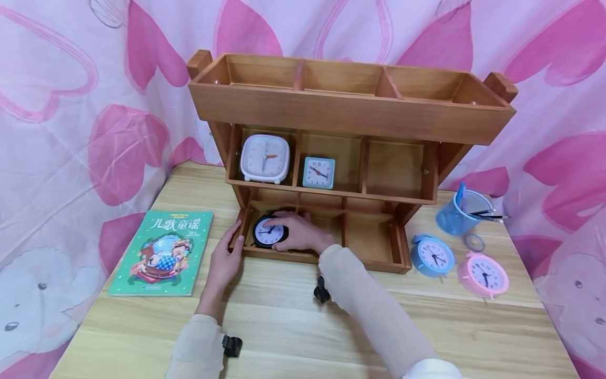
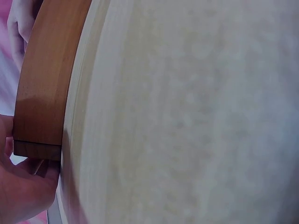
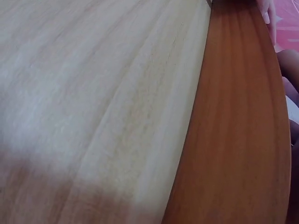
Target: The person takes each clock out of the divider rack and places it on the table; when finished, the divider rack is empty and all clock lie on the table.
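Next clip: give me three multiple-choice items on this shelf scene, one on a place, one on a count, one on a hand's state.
1. Where is the black clock?
A. top tier
B. bottom-left compartment
C. on the book
2. How many clocks stand on the table right of the shelf?
A. two
B. none
C. four
3. What is the right hand doing?
A. lying flat on the table
B. holding a pen
C. gripping the black clock

B: it sits in the lowest tier's left cell.
A: a blue clock and a pink clock.
C: its fingers curl round the clock.
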A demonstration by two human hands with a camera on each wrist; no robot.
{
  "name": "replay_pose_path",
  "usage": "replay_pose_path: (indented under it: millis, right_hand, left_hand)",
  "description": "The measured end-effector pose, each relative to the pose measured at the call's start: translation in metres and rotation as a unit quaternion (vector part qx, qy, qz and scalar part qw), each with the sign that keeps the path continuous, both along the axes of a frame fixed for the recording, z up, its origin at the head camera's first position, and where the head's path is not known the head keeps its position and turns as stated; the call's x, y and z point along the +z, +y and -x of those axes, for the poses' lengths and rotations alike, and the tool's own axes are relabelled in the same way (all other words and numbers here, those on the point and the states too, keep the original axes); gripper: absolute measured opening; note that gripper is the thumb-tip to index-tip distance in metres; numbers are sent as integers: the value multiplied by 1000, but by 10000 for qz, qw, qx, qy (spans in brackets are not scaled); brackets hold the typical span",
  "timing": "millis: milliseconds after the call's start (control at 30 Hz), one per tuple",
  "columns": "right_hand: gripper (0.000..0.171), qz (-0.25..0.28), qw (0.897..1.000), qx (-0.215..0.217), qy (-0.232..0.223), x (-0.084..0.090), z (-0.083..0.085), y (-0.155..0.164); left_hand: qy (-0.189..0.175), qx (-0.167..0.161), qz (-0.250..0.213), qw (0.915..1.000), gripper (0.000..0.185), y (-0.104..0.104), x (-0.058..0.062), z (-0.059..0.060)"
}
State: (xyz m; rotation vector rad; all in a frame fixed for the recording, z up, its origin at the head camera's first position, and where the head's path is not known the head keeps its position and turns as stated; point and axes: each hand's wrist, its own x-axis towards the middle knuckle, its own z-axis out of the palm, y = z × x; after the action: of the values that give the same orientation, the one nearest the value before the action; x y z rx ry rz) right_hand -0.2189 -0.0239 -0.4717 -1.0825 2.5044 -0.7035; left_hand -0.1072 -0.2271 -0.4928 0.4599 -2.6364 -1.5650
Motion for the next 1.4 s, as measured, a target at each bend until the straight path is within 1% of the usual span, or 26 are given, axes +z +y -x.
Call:
replay_pose_path:
  millis: [100,233,500,633,700,900,1033,1200,1267,1400]
  right_hand:
    - [58,87,10000,-46,-12,-2,0,0]
    - [56,222,9996,-106,-131,0,-1,1]
    - [53,424,9985,-290,-162,14,-4,1]
    - [52,609,9973,-352,-224,22,-6,3]
    - [52,706,9964,-376,-268,25,-6,4]
    - [51,901,9951,-339,-213,31,-6,10]
    - [50,1120,9924,-431,-280,38,-8,18]
    - [48,1644,9840,-549,-407,45,-12,31]
    - [48,1770,9815,-606,-411,47,-16,39]
    - [48,1821,9790,-855,-341,50,-25,62]
  left_hand:
    - [-43,-14,-29,10000,46,1,0,0]
    - [-72,-25,-58,10000,47,1,-1,-1]
    - [-67,-28,-39,10000,47,-1,-2,1]
    - [-61,-4,-24,10000,46,0,-2,1]
    - [-62,-6,-21,10000,46,0,-2,1]
    - [-49,2,-43,10000,47,0,-3,1]
    - [-36,23,-37,10000,47,1,-4,1]
    - [-16,35,-63,10000,46,1,-3,0]
    - [-9,28,-92,10000,47,0,-3,0]
    - [16,18,-113,9999,46,0,-3,0]
